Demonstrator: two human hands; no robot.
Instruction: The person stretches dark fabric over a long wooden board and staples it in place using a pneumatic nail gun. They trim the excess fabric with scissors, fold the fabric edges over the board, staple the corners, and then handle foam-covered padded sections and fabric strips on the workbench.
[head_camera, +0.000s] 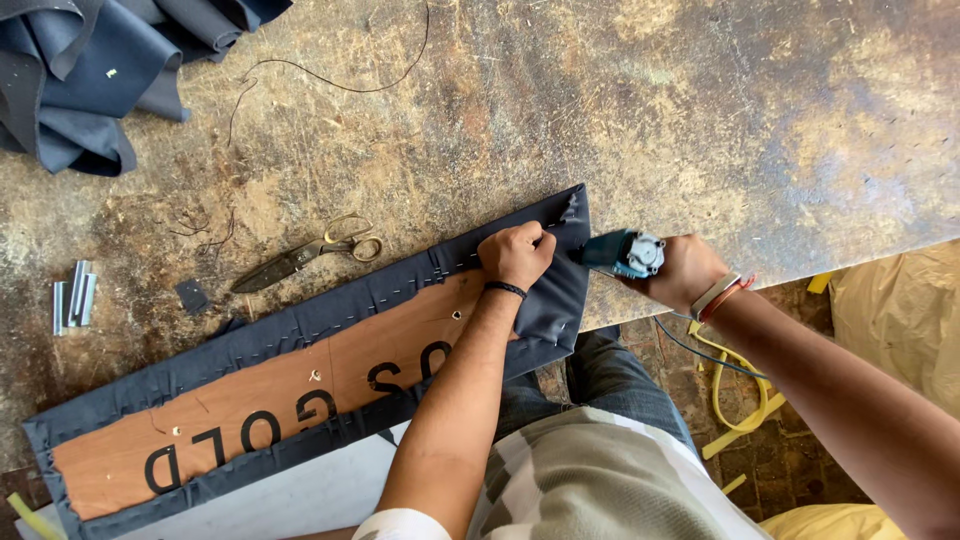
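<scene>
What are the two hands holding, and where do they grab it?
The right hand grips a teal staple gun by its rear body. The left hand presses the dark blue fabric down near the board's corner.

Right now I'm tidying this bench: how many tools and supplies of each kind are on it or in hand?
Scissors: 1
Staple gun, held in right hand: 1
Staple strip bundle: 1
Fabric-wrapped board, pressed by left hand: 1
Loose fabric pile: 1
Total: 5
</scene>
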